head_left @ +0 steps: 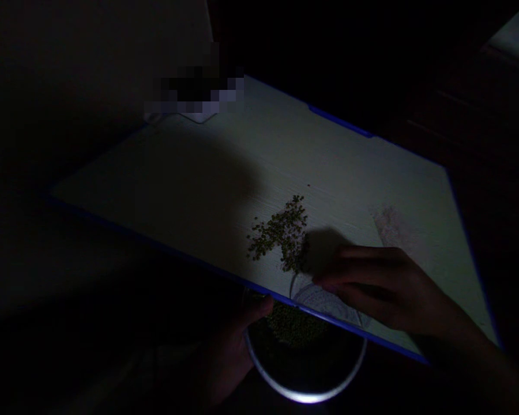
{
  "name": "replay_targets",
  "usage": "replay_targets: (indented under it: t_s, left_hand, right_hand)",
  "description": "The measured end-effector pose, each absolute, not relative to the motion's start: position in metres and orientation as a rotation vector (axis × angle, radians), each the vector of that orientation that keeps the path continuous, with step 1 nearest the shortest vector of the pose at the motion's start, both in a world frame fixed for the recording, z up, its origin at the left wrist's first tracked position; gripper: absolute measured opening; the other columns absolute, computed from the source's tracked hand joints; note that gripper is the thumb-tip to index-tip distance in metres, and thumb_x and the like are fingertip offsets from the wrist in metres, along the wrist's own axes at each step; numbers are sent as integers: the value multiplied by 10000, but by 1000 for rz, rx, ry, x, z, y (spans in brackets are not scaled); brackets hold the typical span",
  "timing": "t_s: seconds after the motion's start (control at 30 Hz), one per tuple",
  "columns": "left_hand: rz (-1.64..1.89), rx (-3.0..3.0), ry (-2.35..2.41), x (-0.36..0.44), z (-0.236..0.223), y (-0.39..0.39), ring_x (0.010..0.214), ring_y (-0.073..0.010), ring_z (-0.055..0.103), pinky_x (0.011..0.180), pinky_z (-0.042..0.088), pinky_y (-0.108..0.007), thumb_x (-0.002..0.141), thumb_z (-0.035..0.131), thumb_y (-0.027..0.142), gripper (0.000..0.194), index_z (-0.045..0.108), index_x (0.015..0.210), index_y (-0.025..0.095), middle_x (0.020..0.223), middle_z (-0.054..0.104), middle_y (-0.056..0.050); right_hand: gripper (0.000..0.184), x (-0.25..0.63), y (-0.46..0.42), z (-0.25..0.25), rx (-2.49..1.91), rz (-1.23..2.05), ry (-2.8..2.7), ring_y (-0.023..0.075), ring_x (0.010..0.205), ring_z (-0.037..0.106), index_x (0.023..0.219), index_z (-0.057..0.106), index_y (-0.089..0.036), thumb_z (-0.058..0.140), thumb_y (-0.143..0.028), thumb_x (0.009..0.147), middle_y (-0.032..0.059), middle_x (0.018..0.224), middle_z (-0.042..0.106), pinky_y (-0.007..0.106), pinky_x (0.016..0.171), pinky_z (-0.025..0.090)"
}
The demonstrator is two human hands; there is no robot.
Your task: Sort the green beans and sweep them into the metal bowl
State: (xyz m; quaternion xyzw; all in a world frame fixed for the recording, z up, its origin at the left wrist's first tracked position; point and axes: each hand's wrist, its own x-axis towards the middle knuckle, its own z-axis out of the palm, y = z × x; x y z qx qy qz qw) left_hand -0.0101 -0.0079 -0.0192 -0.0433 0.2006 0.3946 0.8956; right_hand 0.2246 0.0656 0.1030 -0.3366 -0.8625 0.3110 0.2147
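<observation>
In the dim head view my left hand point(237, 351) grips the side of a round bowl point(309, 397) with a bright rim, its thumb at the upper edge. Small green beans, like mung beans, point(292, 328) lie inside; part of the bowl is hidden under the edge of a pale board point(328, 155) with a blue border. On that board a loose patch of the same beans point(279, 233) is spread near the front edge. My right hand point(367, 282) rests just right of the patch, its fingertips closed together over a printed round pattern point(324, 300). What they hold, if anything, is hidden.
A blurred-out object with a whitish lower part point(203, 106) stands at the board's far left corner. A pinkish worn patch point(393, 225) marks the board's right side. A pale wall point(90, 69) rises at the left; the surroundings are very dark.
</observation>
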Motion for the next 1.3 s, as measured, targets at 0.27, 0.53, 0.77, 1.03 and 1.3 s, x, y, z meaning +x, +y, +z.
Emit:
replay_targets:
  t_s: [0.27,0.53,0.77,1.03,1.3]
  left_hand:
    - [871,-94,472,-17,-33,-14,1435,-270,520,1258,249,-472,1003,529,235,370,709,1320,299,1377,735,-23]
    - [877,-62,425,-14,-27,-8,1426,-263,531,1254,265,-428,955,590,239,270,811,1098,300,1300,778,11]
    - [848,2,485,-18,-27,-10,1364,-269,595,1235,316,-424,933,647,250,242,810,1105,297,1249,800,9]
    - [871,-34,438,-17,-39,-12,1430,-251,526,1237,309,-427,967,591,254,268,797,1129,309,1336,760,7]
    - [851,-66,433,-19,-32,-12,1400,-246,561,1262,246,-430,985,563,247,279,803,1121,293,1275,790,7]
  right_hand:
    - [156,231,61,108,-1049,773,-2402,151,843,743,1069,748,-179,613,-195,991,86,971,773,230,686,573]
    - [168,260,70,105,-1345,762,-2380,179,882,793,1102,759,-254,646,-276,980,34,1039,822,258,718,625]
    - [150,272,69,113,-1432,723,-2238,164,821,793,1034,784,-274,664,-339,971,18,964,828,228,685,634]
    - [172,243,66,111,-1316,776,-2387,166,856,801,1044,783,-211,630,-231,968,37,1009,833,226,717,611]
    - [153,247,65,111,-1337,773,-2320,134,852,789,1032,779,-244,639,-247,970,3,995,831,193,719,587]
